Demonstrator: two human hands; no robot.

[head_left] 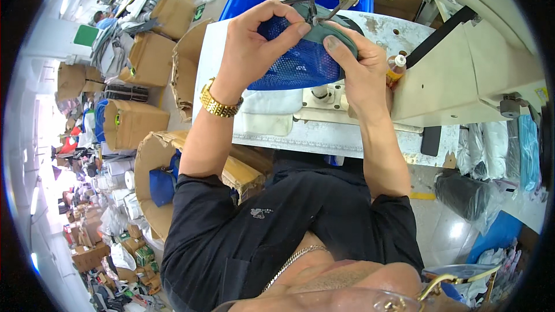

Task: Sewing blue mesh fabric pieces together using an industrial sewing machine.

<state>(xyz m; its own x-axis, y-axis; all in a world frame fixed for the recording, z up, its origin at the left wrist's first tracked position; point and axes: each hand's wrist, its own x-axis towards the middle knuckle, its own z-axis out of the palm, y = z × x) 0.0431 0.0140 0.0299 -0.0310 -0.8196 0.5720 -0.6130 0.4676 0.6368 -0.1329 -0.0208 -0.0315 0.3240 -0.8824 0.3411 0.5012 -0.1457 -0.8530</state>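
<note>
- We are holding a blue mesh piece [298, 63] with grey-green trim [329, 34] under the head of a sewing machine [462, 75], above the tabletop [211, 52].
- With our left grip [254, 40], we are pinching the piece near its upper edge, thumb and forefinger drawn together just left of the presser foot [315, 18].
- With our right grip [361, 60], we are pinching the trim on the other side, the thumb lying on top and the fingers partly hidden behind.
- We are wearing a gold watch [219, 101] on the left wrist.
- Below the mesh, we are seeing a pale cloth [269, 110] lying on the tabletop, left of the machine's metal base plate [315, 104].
- Near our right grip, a bottle [395, 70] with a white cap is standing beside the machine.
- Beyond the tabletop, we are seeing a blue bin [237, 3]; to our left, an open cardboard box [147, 211] is holding blue fabric [162, 186].
- To our right, a dark bundle [462, 196] is lying wrapped in clear plastic.
</note>
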